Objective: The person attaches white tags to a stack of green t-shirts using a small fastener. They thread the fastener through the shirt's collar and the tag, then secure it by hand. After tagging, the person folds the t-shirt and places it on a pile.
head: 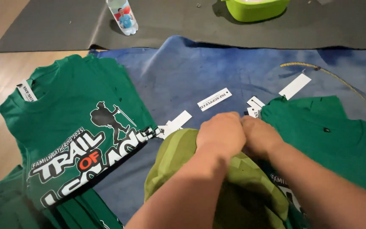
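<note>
Two bare hands meet at the top edge of an olive-green shirt (178, 157) lying on a blue cloth (217, 72). The left hand (220, 133) is a closed fist gripping the shirt's fabric; the right hand (260, 136) is curled tight against it, and I cannot tell what its fingers hold. Left of the olive shirt lies a stack of dark green printed T-shirts (77, 127); right of it, another dark green T-shirt (335, 135). White paper tags (214, 99) are scattered just above the hands. Farther above, on a grey mat (183, 21), stand a plastic bottle (123, 16) and a lime-green bowl (255, 9).
</note>
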